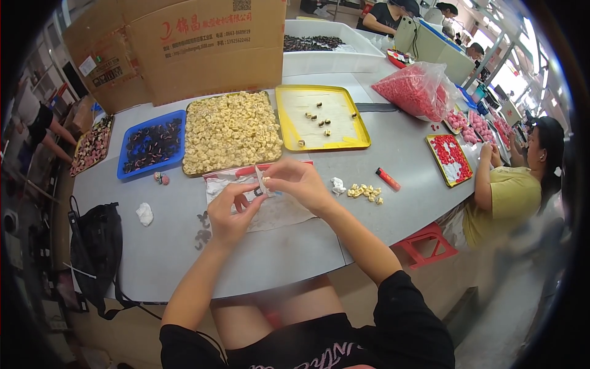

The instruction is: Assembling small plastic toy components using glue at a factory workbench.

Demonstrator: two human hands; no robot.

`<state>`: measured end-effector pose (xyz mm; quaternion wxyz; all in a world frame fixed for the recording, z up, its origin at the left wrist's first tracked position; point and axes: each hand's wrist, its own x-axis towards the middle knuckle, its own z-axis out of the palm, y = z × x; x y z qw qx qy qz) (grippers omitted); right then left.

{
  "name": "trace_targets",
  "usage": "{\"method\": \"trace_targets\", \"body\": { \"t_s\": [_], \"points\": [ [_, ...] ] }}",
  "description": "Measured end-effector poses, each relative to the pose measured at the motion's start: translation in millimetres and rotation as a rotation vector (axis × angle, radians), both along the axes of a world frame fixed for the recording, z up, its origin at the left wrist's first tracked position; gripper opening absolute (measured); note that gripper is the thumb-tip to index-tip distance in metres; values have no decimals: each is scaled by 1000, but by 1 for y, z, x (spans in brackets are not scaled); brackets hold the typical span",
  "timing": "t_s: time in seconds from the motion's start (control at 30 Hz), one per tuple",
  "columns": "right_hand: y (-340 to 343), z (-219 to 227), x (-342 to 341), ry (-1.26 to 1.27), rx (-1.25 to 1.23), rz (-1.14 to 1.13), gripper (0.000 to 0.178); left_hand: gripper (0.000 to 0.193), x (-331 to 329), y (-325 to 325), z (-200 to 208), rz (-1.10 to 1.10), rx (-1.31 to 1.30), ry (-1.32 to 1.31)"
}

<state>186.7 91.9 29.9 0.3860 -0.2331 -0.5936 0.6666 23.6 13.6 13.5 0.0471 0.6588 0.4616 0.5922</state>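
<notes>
Above a white cloth (279, 212) on the table, my two hands meet, both closed in a pinch. My left hand (228, 212) has a small dark piece (257, 192) between thumb and fingertips. My right hand (299, 183) pinches a small cream-coloured piece (267, 179) close to it. A thin, pale, pointed strip (259, 177) stands up between the fingertips; its kind and which hand grips it I cannot make out. Behind my hands, a tray (185, 132) is heaped with cream pieces. Right of my right hand lies a small pile of loose cream pieces (365, 192).
A blue tray (178, 154) of dark pieces stands left; a yellow tray (324, 146) holds several brown-and-cream pieces. A red lighter-like object (388, 179), crumpled tissue (144, 214), black bag (97, 246), cardboard box (209, 67) and bag of red pieces (415, 92) surround. A co-worker (513, 190) sits right.
</notes>
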Motion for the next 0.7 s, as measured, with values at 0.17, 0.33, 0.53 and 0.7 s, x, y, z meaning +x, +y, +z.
{"method": "trace_targets", "body": {
  "t_s": [0.17, 0.33, 0.53, 0.7],
  "points": [
    [0, 0, -1, -25, -7, 12, 20, 32, -1, 0, 1, 1, 11, 1],
    [0, 2, -1, -43, -38, 36, 20, 32, -4, 1, 3, 23, 34, 10],
    [-1, 3, 0, -75, -34, 55, 20, 33, -6, 2, 5, 37, 49, 7],
    [-1, 1, 0, -83, -39, 71, 22, 33, -5, 2, 4, 37, 47, 15]
  ]
}}
